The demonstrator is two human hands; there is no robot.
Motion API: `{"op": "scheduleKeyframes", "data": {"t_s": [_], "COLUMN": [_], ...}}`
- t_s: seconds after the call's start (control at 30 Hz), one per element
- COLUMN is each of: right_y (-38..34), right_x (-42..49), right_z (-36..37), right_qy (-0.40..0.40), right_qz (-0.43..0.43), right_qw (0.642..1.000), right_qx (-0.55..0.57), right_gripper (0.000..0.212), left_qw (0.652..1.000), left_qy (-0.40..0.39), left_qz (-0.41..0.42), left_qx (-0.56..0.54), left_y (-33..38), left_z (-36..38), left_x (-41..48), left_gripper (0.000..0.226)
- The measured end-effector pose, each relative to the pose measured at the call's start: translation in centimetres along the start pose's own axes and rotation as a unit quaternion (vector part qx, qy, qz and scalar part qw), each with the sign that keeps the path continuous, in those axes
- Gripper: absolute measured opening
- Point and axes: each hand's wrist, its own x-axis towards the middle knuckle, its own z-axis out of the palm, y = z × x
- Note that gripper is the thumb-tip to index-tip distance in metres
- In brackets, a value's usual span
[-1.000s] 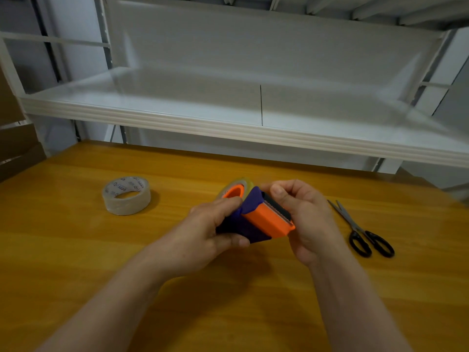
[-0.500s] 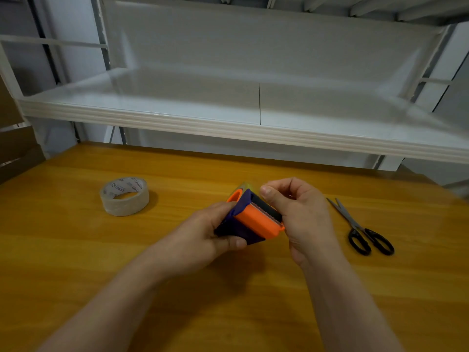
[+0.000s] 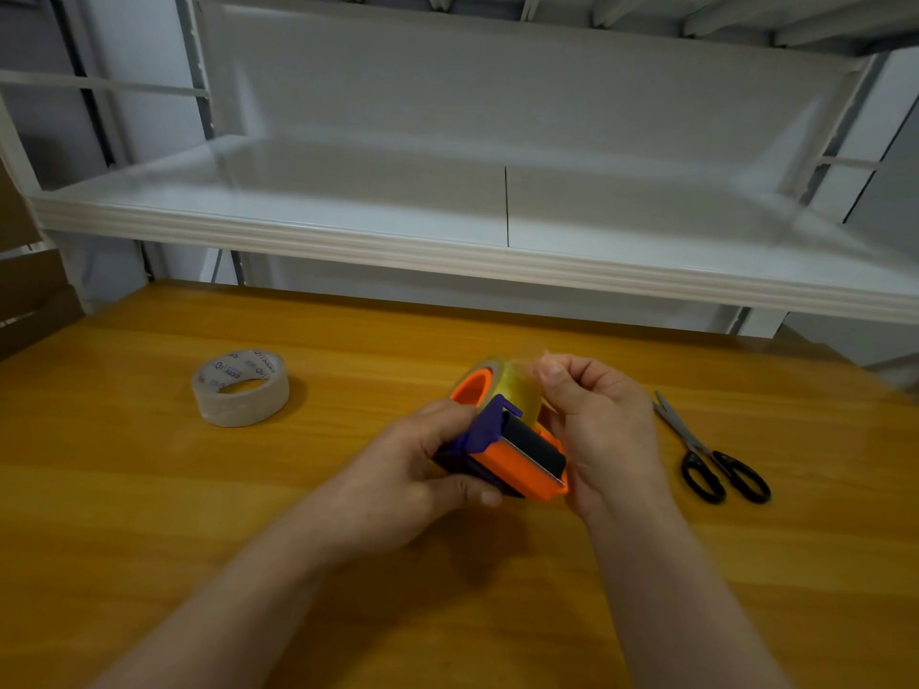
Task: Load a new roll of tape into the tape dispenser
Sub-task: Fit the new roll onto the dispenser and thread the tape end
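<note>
Clear spare tape roll (image 3: pixel 240 387) is lying left on the table (image 3: pixel 149 514) | your left hand (image 3: pixel 413 469) is gripping the tape dispenser (image 3: pixel 507 445) mid-table | your right hand (image 3: pixel 604 430) is pinching its tape end (image 3: pixel 534 351) | scissors (image 3: pixel 711 455) are lying right

Orange and purple tape dispenser (image 3: pixel 502 452) with a black front strip, carrying a yellowish clear roll (image 3: pixel 517 385); spare tape roll (image 3: pixel 240 387) cloudy clear (dark print on its core); black-handled scissors (image 3: pixel 716 460); honey-brown wood-grain table (image 3: pixel 149 489); white shelf (image 3: pixel 398 241)
</note>
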Motion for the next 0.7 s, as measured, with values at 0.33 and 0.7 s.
{"op": "scheduleKeyframes", "data": {"t_s": [0.33,0.7], "right_y": [-0.16,-0.27], "right_x": [0.26,0.00], "right_z": [-0.19,-0.15], "right_qy": [0.006,0.009], "right_qz": [0.058,0.072], "right_qw": [0.998,0.996], "right_qx": [0.032,0.049], "right_gripper": [0.008,0.006], "left_qw": [0.997,0.992], "left_qy": [-0.022,-0.051], "left_qz": [0.006,0.001], "left_qx": [0.070,0.118], "left_y": [0.30,-0.29], "left_z": [0.14,0.21], "left_x": [-0.07,0.00], "left_gripper": [0.033,0.030]}}
